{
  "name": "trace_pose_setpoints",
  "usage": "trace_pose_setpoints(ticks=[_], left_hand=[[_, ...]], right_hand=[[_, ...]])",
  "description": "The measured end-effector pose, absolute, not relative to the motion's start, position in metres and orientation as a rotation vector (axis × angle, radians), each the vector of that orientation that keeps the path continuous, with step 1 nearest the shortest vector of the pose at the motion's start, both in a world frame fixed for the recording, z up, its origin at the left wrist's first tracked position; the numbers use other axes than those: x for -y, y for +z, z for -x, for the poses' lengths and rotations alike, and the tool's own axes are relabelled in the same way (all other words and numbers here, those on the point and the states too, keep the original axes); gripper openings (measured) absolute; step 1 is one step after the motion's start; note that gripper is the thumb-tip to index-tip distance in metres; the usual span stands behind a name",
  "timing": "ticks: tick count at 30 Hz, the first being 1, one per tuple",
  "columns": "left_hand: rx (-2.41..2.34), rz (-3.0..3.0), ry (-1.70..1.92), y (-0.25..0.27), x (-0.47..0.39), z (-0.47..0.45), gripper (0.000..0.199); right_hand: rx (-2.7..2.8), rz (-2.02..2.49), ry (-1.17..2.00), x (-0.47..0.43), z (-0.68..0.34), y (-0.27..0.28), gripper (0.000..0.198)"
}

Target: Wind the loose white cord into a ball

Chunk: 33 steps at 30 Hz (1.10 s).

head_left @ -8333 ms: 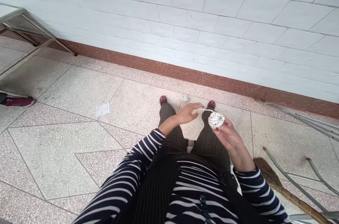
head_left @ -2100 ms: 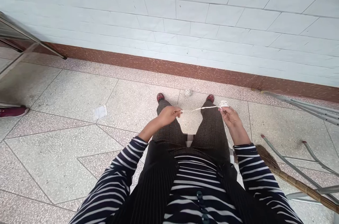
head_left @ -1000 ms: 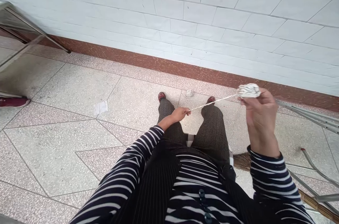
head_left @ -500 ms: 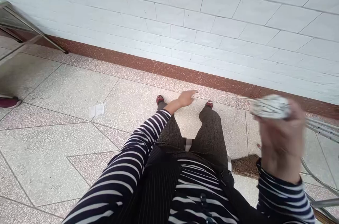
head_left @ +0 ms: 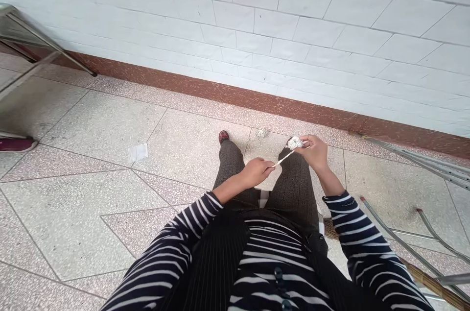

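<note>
My right hand [head_left: 314, 152] is closed on a small white bundle of cord [head_left: 294, 143], held above my right knee. From it a taut length of white cord [head_left: 283, 158] slants down to my left hand [head_left: 258, 172], whose thumb and fingers pinch its end. Both hands are in front of my lap, a short gap apart. A loose little heap of pale cord [head_left: 261, 132] lies on the floor between my feet; whether it joins the bundle I cannot tell.
A white tiled wall [head_left: 257, 22] with a red-brown skirting [head_left: 183, 84] rises ahead. Metal legs [head_left: 55, 49] stand at left, beside another person's shoe [head_left: 16, 145]. White paper [head_left: 139, 152] lies on the floor. Metal tubes [head_left: 400, 247] and a broom-like bundle [head_left: 429, 284] are at right.
My right hand has come down and left with the white bundle, closer to my left hand. My left hand has moved slightly lower, and cord is now stretched between them.
</note>
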<state>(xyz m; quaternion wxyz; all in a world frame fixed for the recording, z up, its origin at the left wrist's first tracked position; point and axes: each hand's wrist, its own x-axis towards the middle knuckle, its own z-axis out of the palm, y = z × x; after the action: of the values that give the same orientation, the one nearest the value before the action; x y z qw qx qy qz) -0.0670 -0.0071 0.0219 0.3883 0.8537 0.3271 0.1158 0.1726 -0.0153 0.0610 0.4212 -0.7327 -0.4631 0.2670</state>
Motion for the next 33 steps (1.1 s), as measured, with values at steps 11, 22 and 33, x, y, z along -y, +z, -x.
trace_pose_setpoints(ticks=[11,22,33], left_hand=[[-0.674,-2.346,0.401,0.046,-0.054,0.055,0.031],[-0.777,-2.416,0.273,0.012,0.019,0.050,0.031],[-0.757,-2.408,0.416,0.029,0.006,0.063,0.027]], right_hand=[[1.158,1.522,1.242,0.067,-0.114,0.045,0.025],[0.783,1.574,0.867,0.029,-0.153,0.054,0.037],[0.933,1.234,1.592,0.100,-0.120,0.064,0.031]])
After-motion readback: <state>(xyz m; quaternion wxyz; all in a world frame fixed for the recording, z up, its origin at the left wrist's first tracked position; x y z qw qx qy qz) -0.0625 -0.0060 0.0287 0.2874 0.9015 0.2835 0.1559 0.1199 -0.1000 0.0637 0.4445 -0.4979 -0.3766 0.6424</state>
